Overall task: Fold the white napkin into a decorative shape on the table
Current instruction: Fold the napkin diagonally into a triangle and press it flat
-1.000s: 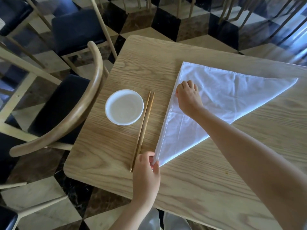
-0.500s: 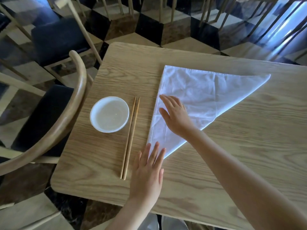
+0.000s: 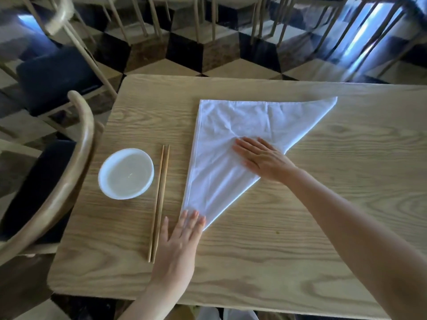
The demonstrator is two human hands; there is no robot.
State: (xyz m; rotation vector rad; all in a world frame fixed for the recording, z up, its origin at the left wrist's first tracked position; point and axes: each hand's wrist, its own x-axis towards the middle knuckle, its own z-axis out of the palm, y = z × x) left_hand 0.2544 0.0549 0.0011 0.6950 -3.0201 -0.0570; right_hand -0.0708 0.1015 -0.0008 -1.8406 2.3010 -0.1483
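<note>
Pale wood grain ran across the table [image 3: 300, 227], which stood on a floor [image 3: 184, 49] patterned in dark and light cube shapes, with chair legs crowding the background. On the tabletop, right of centre, the white napkin [image 3: 242, 121] lay flat as a triangle. One straight edge ran along its far side, a hemmed edge ran down its left side toward the person, and a long diagonal edge closed the right. Its far right corner reached out toward the table's right part, and its near corner tapered to a narrow point. The cloth was thin and bright, and soft creases and wrinkles fanned out from the middle.

The left hand [image 3: 182, 241] lay palm down at that near point. Its fingers [image 3: 193, 219] were straight and held close together, with their tips resting on the cloth, and the thumb lay apart on bare wood. The right hand [image 3: 263, 160] pressed flat on the napkin beside the diagonal edge, fingers straight, slightly fanned and pointing left. The fabric bunched a little ahead of them.

A pair of wooden chopsticks [image 3: 159, 199] lay side by side just left of the napkin, apart from it. A small white bowl [image 3: 126, 173] sat further left, near the curved wooden back of a chair [image 3: 76, 158] with a dark seat.
</note>
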